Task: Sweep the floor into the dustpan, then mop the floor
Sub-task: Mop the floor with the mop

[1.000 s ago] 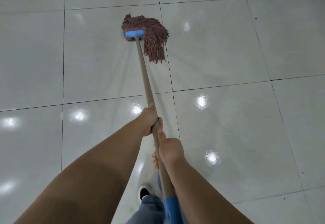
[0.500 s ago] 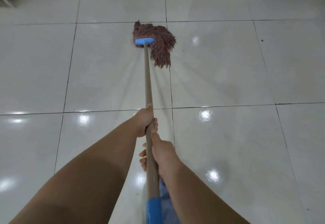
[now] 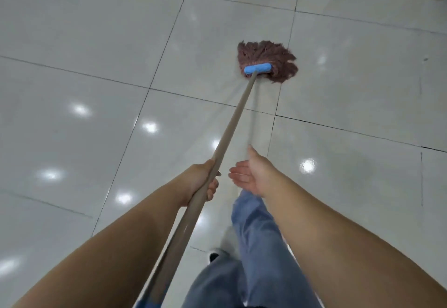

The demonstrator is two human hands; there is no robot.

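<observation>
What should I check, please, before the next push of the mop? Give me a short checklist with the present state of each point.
1. Left hand has a grip on the mop handle: ok.
2. Right hand on the handle: not ok, it is open and beside the handle.
3. Mop head flat on the floor: ok.
4. Path ahead of the mop head free: ok as far as seen.
5. Foot away from the handle: ok.
6. Mop wet enough: cannot tell.
</observation>
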